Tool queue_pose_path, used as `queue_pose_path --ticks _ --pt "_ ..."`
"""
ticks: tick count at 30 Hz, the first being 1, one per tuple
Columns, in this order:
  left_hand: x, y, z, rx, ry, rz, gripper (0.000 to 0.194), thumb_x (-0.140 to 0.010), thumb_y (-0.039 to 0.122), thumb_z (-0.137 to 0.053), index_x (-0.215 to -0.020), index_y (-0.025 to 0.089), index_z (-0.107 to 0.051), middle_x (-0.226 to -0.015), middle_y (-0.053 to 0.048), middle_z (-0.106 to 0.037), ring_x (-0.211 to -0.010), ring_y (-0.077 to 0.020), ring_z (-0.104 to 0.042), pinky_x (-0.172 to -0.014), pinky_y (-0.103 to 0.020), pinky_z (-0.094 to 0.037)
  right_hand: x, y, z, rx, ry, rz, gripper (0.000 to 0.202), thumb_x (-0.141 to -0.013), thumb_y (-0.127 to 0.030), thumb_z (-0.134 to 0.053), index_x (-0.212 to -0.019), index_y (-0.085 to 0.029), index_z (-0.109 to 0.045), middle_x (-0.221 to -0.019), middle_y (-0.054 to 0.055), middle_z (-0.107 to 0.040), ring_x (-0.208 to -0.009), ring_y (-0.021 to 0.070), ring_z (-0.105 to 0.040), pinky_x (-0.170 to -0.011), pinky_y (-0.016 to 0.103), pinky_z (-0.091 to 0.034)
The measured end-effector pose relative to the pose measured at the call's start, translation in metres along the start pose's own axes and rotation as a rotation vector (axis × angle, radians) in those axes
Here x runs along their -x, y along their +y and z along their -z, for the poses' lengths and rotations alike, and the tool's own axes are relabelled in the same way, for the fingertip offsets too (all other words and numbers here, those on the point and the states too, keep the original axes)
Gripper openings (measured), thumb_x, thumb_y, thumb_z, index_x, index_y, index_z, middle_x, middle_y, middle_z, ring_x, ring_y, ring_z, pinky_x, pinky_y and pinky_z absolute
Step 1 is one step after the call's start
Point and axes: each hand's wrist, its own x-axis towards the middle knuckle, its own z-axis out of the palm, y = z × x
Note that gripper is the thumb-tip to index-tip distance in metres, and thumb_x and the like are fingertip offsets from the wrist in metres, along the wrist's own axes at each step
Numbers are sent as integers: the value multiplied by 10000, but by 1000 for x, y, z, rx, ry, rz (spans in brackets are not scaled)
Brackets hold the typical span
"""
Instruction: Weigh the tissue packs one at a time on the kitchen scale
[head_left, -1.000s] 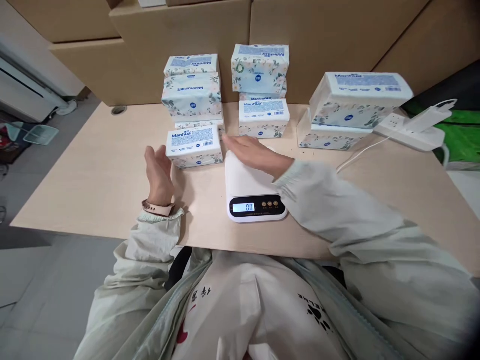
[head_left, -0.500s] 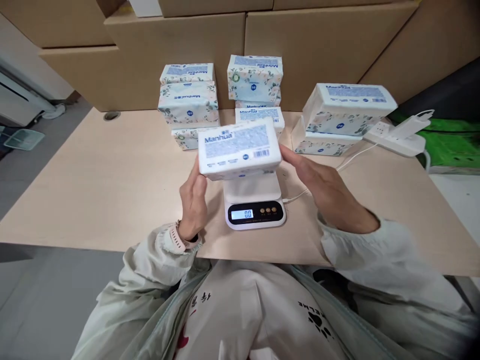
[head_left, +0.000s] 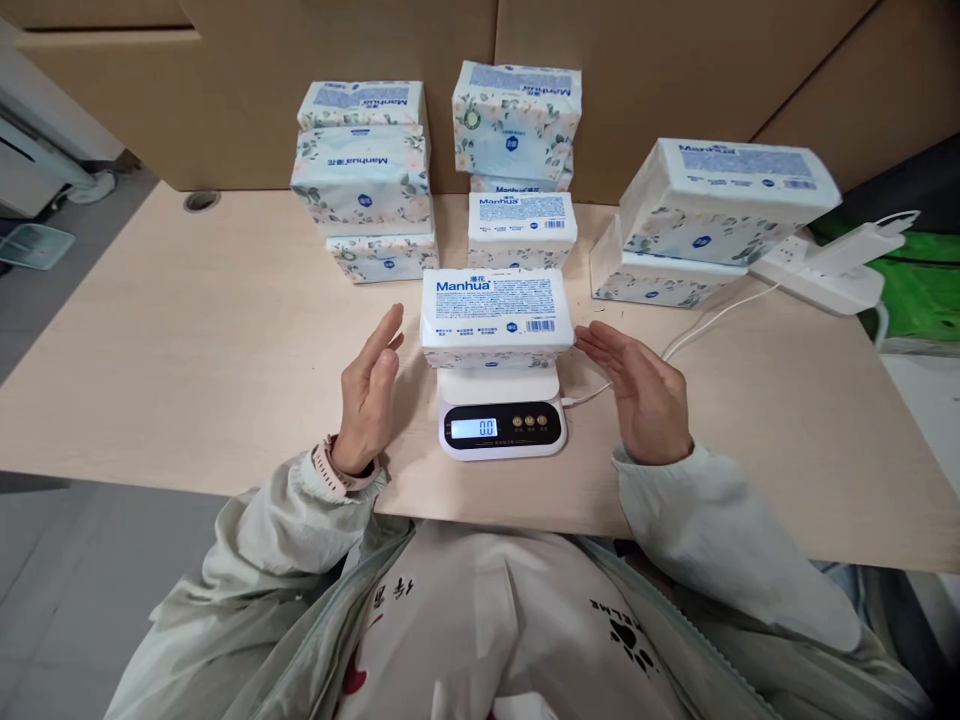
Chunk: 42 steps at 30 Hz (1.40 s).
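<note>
Manhua pack [head_left: 495, 310] on the scale [head_left: 499, 384], my grip empty

My hands hold nothing. The pack sits on the white scale straight in front of me, label up, covering most of the platform so that only its front strip shows. My left hand [head_left: 367, 400] stands upright to the left, fingers loosely bent, with a gap between it and the pack. My right hand [head_left: 645, 395] mirrors it, palm inward, fingertips just beside the pack's right end — whether they brush it, I cannot tell.

The display [head_left: 474, 429] below the pack reads 0.0, with three gold buttons [head_left: 530, 421] to its right. A white cable [head_left: 720, 315] leads from the scale's right side, passes behind my right hand and runs toward the power strip [head_left: 817, 270].

Beyond the pack, more Manhua packs are piled on the wooden table [head_left: 225, 380]: a left stack [head_left: 364, 180], a middle stack [head_left: 517, 125] — directly behind the scale — and a right stack [head_left: 720, 210] of two. Cardboard boxes [head_left: 622, 90] wall off the back.
</note>
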Motion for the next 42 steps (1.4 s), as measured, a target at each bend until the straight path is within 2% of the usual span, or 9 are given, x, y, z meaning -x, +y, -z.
queue_pose_path --ticks 7,12,15,24,30,35,42 --pt "-1 2 0 20 -21 1 509 -1082 603 -583 -1502 345 -708 -1594 -61 -664 -1541 -339 -597 -1264 -581 -553 5 -4 -2 125 -57 24 397 -1022 -625 -647 -1202 -327 -838 -1312 62 -843 -1325 358 -755 -1260 647 -521" --pt "-1 2 0 32 -29 -10 473 -1094 570 -580 -1484 344 -723 -1579 -56 -678 -1522 -324 -619 -1249 -548 -571 7 -4 -3 114 -77 35 360 -1023 -607 -650 -1192 -352 -839 -1293 54 -844 -1317 373 -752 -1257 696 -492" --pt "-1 3 0 33 -29 -10 475 -1095 570 -576 -1479 337 -727 -1571 -58 -686 -1510 -319 -631 -1240 -544 -577 7 -6 -4 87 -83 43 311 -1026 -581 -665 -1174 -377 -847 -1281 39 -848 -1306 373 -756 -1252 694 -489" --pt "-2 4 -1 21 -15 3 512 -1058 629 -604 -1433 317 -759 -1527 -80 -719 -1470 -342 -661 -1212 -575 -590 7 -6 -3 106 -76 46 350 -1005 -622 -672 -1162 -362 -847 -1256 28 -859 -1276 369 -768 -1227 690 -517" --pt "-3 5 -2 21 -8 -6 495 -1058 620 -608 -1402 304 -774 -1497 -86 -739 -1433 -335 -685 -1181 -556 -612 7 -7 -4 114 -80 48 329 -1015 -606 -666 -1154 -370 -848 -1238 28 -859 -1260 367 -774 -1214 676 -523" --pt "-3 5 -2 8 -5 -22 478 -1066 602 -597 -1376 292 -786 -1459 -89 -760 -1391 -317 -710 -1145 -528 -634 7 -8 -5 118 -59 40 356 -1004 -608 -681 -1136 -322 -848 -1229 71 -861 -1246 375 -775 -1210 676 -529" --pt "-4 6 -2 1 3 -17 496 -1056 627 -601 -1346 275 -794 -1436 -95 -771 -1370 -322 -721 -1119 -522 -649 7 -7 -4 117 -62 40 356 -1004 -605 -689 -1134 -317 -853 -1221 70 -864 -1232 368 -779 -1204 664 -537"
